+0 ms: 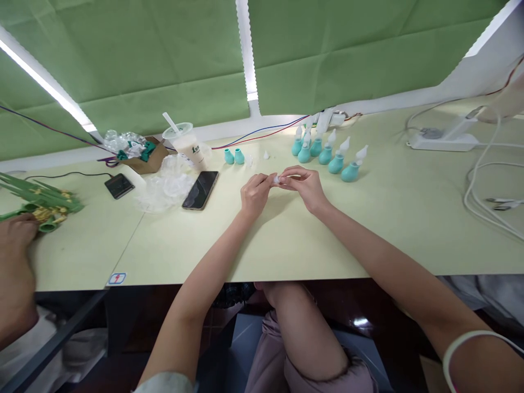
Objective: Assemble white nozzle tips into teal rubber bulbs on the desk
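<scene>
Above the middle of the table, my left hand point(256, 192) and my right hand point(308, 187) meet at the fingertips. Both are closed on a small white plastic piece point(277, 179), mostly covered by the fingers. Beyond them stand two teal squeeze bulbs point(234, 156) with open necks. Small white pointed tips point(266, 155) lie loose beside these. To the right of my right hand are several teal bulbs with white pointed tips point(336, 162) fitted on top, standing upright.
Left of my hands are a phone point(200, 190), a lidded drink cup point(188, 144), crumpled clear plastic point(167, 183) and a cardboard box point(145, 158). A co-worker's hand point(18, 232) touches green stems at far left. A power strip point(446, 141) with white cables lies right.
</scene>
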